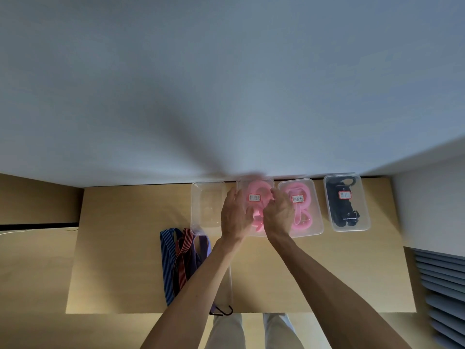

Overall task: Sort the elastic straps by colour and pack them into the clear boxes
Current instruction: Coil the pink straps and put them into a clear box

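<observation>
Head view: your left hand [235, 214] and right hand [278, 213] sit on second clear box [254, 197], one each side. Fingers bent round box edges, holding it. Pink strap [256, 190] inside, between your hands. White label with red edge [254, 197] on lid; writing too blurry to read. Just left of your grip: clear box with nothing showing inside [206, 206]. Just right: another pink box [300, 206], then black strap box [346, 202], both with labels you can't read. Striped straps [181, 258] lie on table [113, 248], near your left arm.

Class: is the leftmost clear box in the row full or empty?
Empty: the leftmost clear box shows only the table through its walls; no strap lies inside.
</observation>
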